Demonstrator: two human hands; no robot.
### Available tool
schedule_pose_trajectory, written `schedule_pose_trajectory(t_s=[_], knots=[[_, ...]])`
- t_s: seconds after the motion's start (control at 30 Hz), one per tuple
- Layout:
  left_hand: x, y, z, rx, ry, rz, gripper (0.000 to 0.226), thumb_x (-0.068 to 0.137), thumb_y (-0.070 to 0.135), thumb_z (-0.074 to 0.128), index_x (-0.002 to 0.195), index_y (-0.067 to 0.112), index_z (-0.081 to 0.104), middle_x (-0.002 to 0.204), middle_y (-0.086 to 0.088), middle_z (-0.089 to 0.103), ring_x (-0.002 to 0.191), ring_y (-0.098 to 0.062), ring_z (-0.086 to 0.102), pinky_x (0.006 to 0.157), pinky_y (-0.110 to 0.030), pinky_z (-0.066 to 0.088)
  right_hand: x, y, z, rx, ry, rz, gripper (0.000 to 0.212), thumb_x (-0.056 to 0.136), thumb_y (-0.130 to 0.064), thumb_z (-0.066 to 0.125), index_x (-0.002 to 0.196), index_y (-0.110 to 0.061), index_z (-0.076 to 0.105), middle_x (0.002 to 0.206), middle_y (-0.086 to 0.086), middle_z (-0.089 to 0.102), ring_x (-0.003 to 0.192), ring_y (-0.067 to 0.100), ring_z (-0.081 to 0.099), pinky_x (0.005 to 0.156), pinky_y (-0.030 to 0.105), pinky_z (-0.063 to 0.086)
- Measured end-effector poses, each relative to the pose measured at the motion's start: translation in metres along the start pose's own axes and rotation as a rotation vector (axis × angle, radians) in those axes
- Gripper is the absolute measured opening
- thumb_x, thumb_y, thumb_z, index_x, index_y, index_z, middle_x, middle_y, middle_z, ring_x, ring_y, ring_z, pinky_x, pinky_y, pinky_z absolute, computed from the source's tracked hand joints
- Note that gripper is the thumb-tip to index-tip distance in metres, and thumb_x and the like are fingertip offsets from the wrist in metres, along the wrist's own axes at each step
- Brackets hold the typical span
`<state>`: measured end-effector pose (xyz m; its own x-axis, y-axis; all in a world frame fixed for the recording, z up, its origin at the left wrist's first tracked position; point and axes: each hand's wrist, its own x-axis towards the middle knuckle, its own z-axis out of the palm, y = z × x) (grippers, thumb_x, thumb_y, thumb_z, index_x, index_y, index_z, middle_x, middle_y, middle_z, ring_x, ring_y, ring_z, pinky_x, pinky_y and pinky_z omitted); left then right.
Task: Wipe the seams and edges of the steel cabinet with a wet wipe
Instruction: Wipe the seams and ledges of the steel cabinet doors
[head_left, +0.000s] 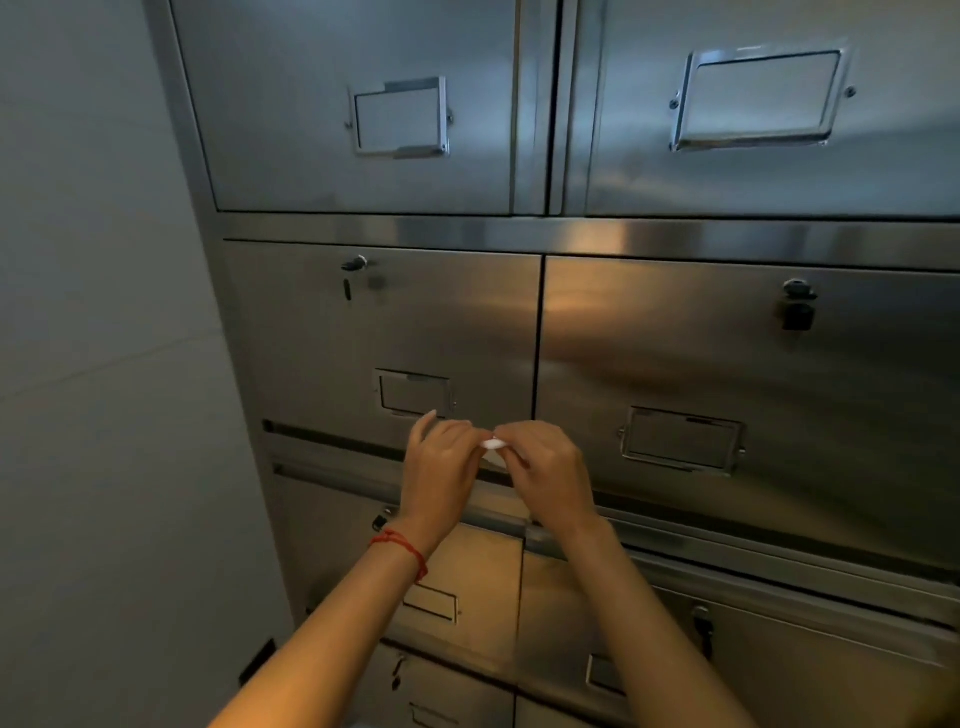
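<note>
A tall steel cabinet with several doors and drawers fills the view. A small white wet wipe is pinched between both hands in front of the middle row of doors, close to the vertical seam between the two. My left hand, with a red string at the wrist, pinches the wipe's left end. My right hand pinches its right end. Most of the wipe is hidden by the fingers. Whether the wipe touches the steel cannot be told.
A grey wall runs along the cabinet's left side. Label holders and keyed locks stick out from the door fronts. A horizontal gap with a handle rail runs below the middle doors.
</note>
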<state>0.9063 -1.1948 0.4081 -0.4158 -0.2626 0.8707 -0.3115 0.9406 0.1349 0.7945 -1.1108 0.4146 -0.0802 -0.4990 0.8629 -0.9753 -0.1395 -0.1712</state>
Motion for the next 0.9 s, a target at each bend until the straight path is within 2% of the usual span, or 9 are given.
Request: schedule_pose_trajectory(t_s=[0.17, 0.27, 0.33, 0.43, 0.53, 0.7, 0.9], knots=[[0.010, -0.004, 0.009, -0.077, 0.071, 0.033, 0.022, 0.068, -0.005, 0.078, 0.085, 0.007, 0.071, 0.080, -0.007, 0.071, 0.080, -0.022, 0.069, 0.093, -0.049, 0.041, 0.010, 0.003, -0.004, -0.046, 0.020, -0.004, 0.016, 0.070, 0.001, 0.078, 0.085, -0.004, 0.072, 0.080, 0.007, 0.071, 0.074, 0.020, 0.068, 0.073, 0.030, 0.053], [0.018, -0.004, 0.013, -0.105, 0.121, 0.044, 0.011, 0.078, 0.006, 0.067, 0.088, 0.008, 0.071, 0.085, -0.005, 0.071, 0.083, -0.019, 0.068, 0.095, -0.036, 0.040, 0.019, 0.010, -0.009, -0.086, 0.064, -0.030, 0.015, 0.070, 0.003, 0.076, 0.082, -0.003, 0.071, 0.078, 0.007, 0.070, 0.073, 0.020, 0.067, 0.074, 0.024, 0.047], [0.025, -0.003, 0.016, -0.121, 0.137, 0.032, 0.011, 0.079, 0.006, 0.068, 0.090, 0.007, 0.071, 0.089, -0.005, 0.071, 0.085, -0.020, 0.068, 0.095, -0.034, 0.038, 0.023, 0.015, -0.012, -0.097, 0.094, -0.049, 0.015, 0.070, 0.004, 0.076, 0.082, -0.003, 0.071, 0.079, 0.008, 0.070, 0.073, 0.020, 0.067, 0.075, 0.022, 0.044], [0.038, 0.003, 0.019, -0.123, 0.133, 0.012, 0.023, 0.071, -0.003, 0.076, 0.093, 0.005, 0.071, 0.092, -0.008, 0.071, 0.086, -0.022, 0.068, 0.094, -0.039, 0.041, 0.031, 0.023, -0.017, -0.107, 0.132, -0.075, 0.017, 0.069, 0.006, 0.077, 0.083, -0.003, 0.071, 0.081, 0.007, 0.071, 0.077, 0.020, 0.068, 0.077, 0.028, 0.051], [0.052, 0.007, 0.022, -0.112, 0.147, 0.030, 0.025, 0.070, -0.003, 0.077, 0.093, 0.005, 0.071, 0.092, -0.008, 0.071, 0.086, -0.023, 0.069, 0.093, -0.041, 0.040, 0.041, 0.031, -0.023, -0.111, 0.173, -0.115, 0.019, 0.071, 0.008, 0.075, 0.086, -0.002, 0.071, 0.087, 0.009, 0.072, 0.083, 0.022, 0.069, 0.080, 0.036, 0.054], [0.077, 0.011, 0.028, -0.090, 0.208, 0.040, 0.030, 0.070, -0.002, 0.078, 0.098, 0.003, 0.070, 0.099, -0.012, 0.071, 0.091, -0.025, 0.068, 0.093, -0.041, 0.039, 0.057, 0.043, -0.035, -0.135, 0.219, -0.213, 0.023, 0.070, 0.009, 0.075, 0.091, 0.001, 0.072, 0.089, 0.013, 0.072, 0.084, 0.024, 0.069, 0.076, 0.035, 0.056], [0.098, 0.020, 0.033, -0.104, 0.230, 0.046, 0.035, 0.073, 0.000, 0.076, 0.107, 0.002, 0.067, 0.109, -0.014, 0.067, 0.099, -0.027, 0.065, 0.093, -0.044, 0.044, 0.079, 0.057, -0.053, -0.234, 0.300, -0.308, 0.014, 0.077, 0.002, 0.068, 0.090, 0.002, 0.073, 0.092, 0.014, 0.072, 0.086, 0.025, 0.070, 0.076, 0.035, 0.056]])
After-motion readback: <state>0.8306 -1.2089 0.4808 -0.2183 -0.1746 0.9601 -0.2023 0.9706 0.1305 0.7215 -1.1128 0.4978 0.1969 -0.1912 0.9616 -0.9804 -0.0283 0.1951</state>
